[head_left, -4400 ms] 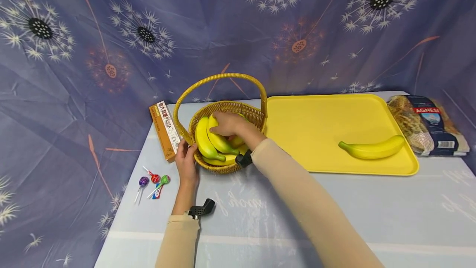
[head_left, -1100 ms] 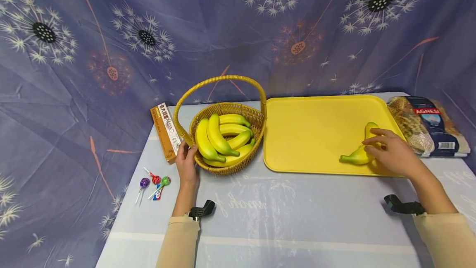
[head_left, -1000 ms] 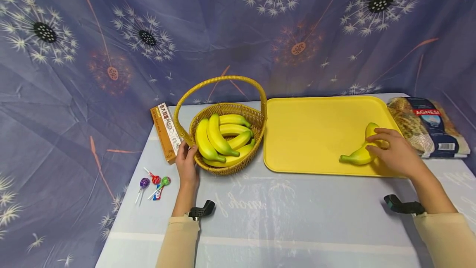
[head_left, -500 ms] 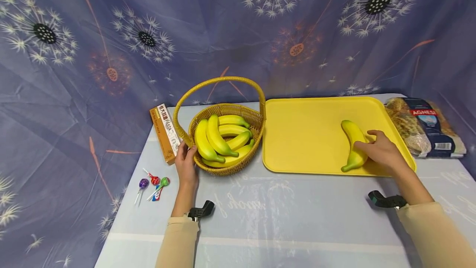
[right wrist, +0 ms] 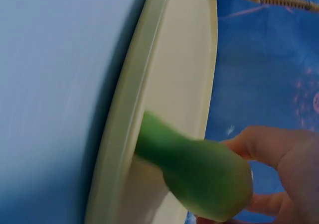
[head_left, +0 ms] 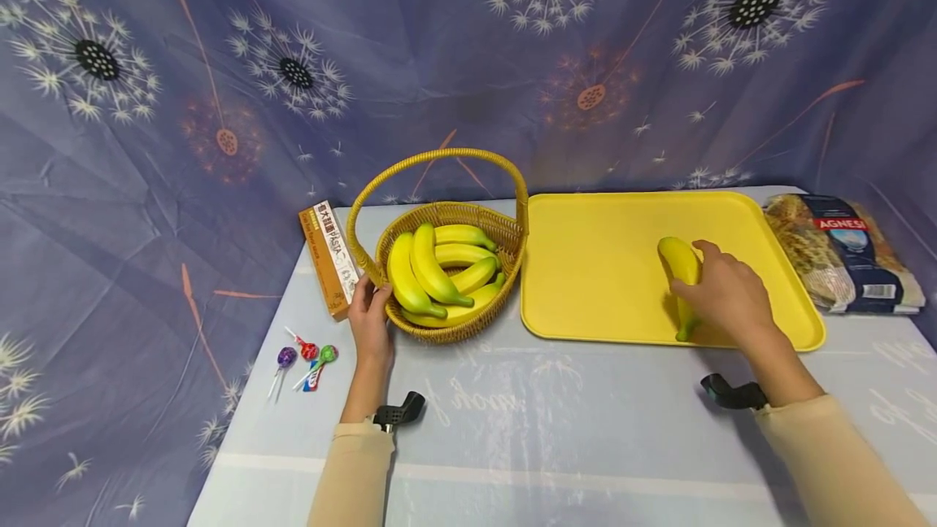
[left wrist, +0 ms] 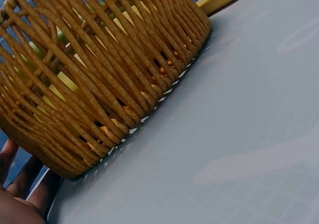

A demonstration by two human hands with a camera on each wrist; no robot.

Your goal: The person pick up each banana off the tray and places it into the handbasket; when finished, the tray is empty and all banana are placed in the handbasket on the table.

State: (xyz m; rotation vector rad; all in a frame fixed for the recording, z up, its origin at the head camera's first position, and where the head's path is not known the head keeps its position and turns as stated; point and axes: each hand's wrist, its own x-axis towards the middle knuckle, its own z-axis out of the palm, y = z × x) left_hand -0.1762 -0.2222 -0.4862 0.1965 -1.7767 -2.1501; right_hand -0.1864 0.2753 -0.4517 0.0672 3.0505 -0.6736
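The right hand [head_left: 721, 297] grasps a banana [head_left: 681, 264] with fingers curled over its middle, in the right half of the head view, on the yellow tray [head_left: 593, 267]. The banana's long axis runs nearly up and down the frame: its rounded end points toward the upper part of the picture, and its green stem end pokes out below the hand by the tray's near rim. Whether the fruit rests on the tray or is lifted just off it cannot be told from above.

The right wrist view adds what the head view hides: the green stem end of the banana [right wrist: 192, 167] sits in the lower middle of that frame, blurred, with fingers [right wrist: 269, 147] wrapped behind it and the tray rim [right wrist: 149, 84] running as a pale band from the top to the bottom left.

The left hand [head_left: 371, 320] rests against the outer wall of the wicker basket [head_left: 498, 228], left of centre in the head view, with its fingers relaxed and holding nothing. Several bananas [head_left: 428, 267] lie in the basket. The left wrist view shows the basket's weave [left wrist: 99, 79] up close, filling the upper left, with fingertips [left wrist: 20, 179] at the lower left corner beside its base.

A pasta box [head_left: 328, 259] lies left of the basket, three lollipops [head_left: 303, 354] lie below it, and a pasta bag [head_left: 842, 254] lies at the right edge.
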